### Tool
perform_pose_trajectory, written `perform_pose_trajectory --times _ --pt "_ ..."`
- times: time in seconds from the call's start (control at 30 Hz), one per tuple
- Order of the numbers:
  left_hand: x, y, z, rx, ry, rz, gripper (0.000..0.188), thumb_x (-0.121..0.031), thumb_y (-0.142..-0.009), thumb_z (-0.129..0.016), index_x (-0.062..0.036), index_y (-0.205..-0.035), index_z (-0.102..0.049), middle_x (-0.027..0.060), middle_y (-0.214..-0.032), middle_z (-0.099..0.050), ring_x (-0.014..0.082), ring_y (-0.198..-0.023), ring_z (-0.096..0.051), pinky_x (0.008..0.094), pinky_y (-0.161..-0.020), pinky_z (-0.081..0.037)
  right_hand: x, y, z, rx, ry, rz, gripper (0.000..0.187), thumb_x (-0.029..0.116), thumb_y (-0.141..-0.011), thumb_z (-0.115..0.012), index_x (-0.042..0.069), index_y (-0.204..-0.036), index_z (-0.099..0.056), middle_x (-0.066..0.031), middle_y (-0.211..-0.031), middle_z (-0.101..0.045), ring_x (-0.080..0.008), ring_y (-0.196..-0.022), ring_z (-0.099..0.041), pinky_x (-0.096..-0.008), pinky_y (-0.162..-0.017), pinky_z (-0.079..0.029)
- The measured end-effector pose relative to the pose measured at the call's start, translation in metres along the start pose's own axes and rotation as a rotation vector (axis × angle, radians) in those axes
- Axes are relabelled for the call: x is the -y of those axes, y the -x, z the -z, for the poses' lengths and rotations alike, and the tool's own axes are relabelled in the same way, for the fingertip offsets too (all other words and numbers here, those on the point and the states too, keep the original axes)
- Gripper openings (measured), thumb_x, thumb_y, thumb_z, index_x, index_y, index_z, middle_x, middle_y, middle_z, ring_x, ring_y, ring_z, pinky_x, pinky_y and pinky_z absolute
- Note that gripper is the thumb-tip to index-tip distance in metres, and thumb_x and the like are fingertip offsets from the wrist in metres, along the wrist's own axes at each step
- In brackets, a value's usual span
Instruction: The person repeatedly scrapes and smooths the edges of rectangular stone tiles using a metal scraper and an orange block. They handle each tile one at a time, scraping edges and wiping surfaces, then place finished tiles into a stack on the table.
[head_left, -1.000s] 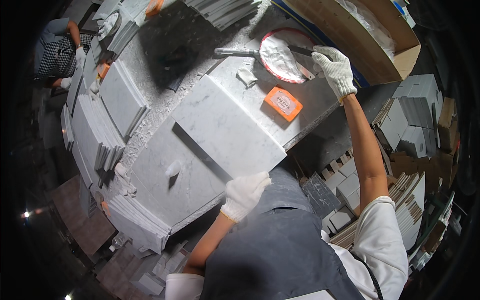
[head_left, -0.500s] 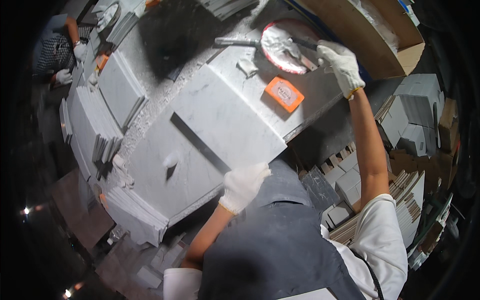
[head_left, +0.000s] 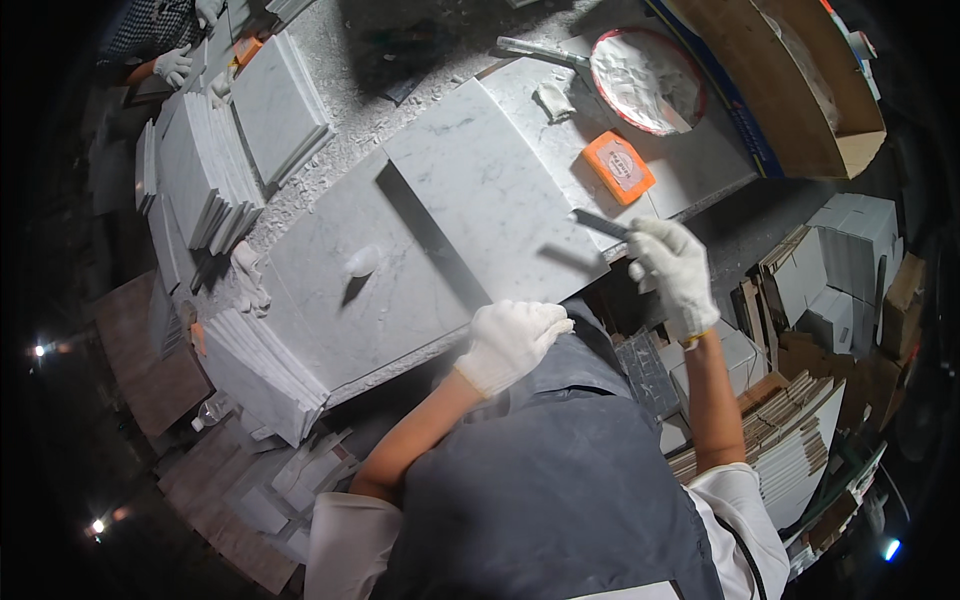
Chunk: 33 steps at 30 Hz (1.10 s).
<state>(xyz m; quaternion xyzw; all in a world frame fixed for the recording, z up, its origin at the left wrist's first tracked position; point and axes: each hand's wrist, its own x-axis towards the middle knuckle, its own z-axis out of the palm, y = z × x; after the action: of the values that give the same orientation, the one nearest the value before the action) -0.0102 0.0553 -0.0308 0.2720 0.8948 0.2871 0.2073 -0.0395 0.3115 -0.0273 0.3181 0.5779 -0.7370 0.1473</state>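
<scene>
One dark tool (head_left: pixel 600 224) now drawn back from the red-rimmed bowl (head_left: pixel 593 70), over which held half a second ago, and brought nearer the body in the right hand (head_left: pixel 675 272). Apparently no more reaching into the white paste (head_left: pixel 640 75) at this instant, and by the look of it a shift of attention toward the slab (head_left: pixel 480 180). Right grip closed, fingers wrapped about the tool at its right end; raised above the near right corner of the slab, to judge by the separate shadow below. Left hand (head_left: pixel 515 345) much as before, curled at the near edge of the slab; pinching the stone, holding something hidden or merely resting there, impossible to tell. As for looks: tool narrow, straight and flat, pointing up and left, with much of its length lost inside the glove. Slab pale grey, faintly veined, smooth and straight-edged, lying flat on the bench (head_left: pixel 325 300) with a dark band of shadow along its left side. Just beyond the right edge, an orange block (head_left: pixel 619 167) and a scrap of cloth (head_left: pixel 555 102); farther off, the bowl, near a long carton (head_left: pixel 735 70).
</scene>
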Motion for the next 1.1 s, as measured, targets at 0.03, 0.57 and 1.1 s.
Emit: perform_pose_trajectory --times 0.03,0.57,1.1 --pt "0.001 0.002 0.000 0.003 0.055 -0.003 0.021 -0.038 -0.099 -0.063 -0.0194 -0.092 -0.072 0.0025 -0.080 -0.073 0.0244 -0.070 -0.070 0.0389 -0.061 -0.053 -0.009 0.006 -0.009 -0.002 -0.001 -0.014 0.032 0.012 -0.095 -0.076 -0.004 -0.121 -0.067 -0.0075 -0.091 -0.073 -0.0105 -0.064 -0.065 -0.0214 -0.053 -0.051" --pt "0.038 0.070 0.025 -0.016 0.111 0.032 0.016 -0.026 -0.098 -0.062 -0.0150 -0.091 -0.072 0.0065 -0.082 -0.071 0.0306 -0.075 -0.068 0.0403 -0.066 -0.053 -0.086 0.034 -0.066 -0.257 0.373 0.725 0.025 0.001 -0.096 -0.073 0.001 -0.122 -0.071 -0.0035 -0.093 -0.074 -0.0065 -0.074 -0.068 -0.0198 -0.060 -0.053" --pt "0.187 0.104 0.042 -0.799 -0.120 0.559 0.083 -0.037 -0.081 -0.088 -0.0111 -0.148 -0.048 0.0168 -0.146 -0.055 0.0383 -0.134 -0.051 0.0497 -0.113 -0.041 -0.092 0.112 -0.083 0.337 -0.816 -0.237 0.037 0.016 -0.100 -0.070 0.013 -0.132 -0.053 0.0059 -0.089 -0.059 -0.0031 -0.064 -0.052 -0.0163 -0.051 -0.039"
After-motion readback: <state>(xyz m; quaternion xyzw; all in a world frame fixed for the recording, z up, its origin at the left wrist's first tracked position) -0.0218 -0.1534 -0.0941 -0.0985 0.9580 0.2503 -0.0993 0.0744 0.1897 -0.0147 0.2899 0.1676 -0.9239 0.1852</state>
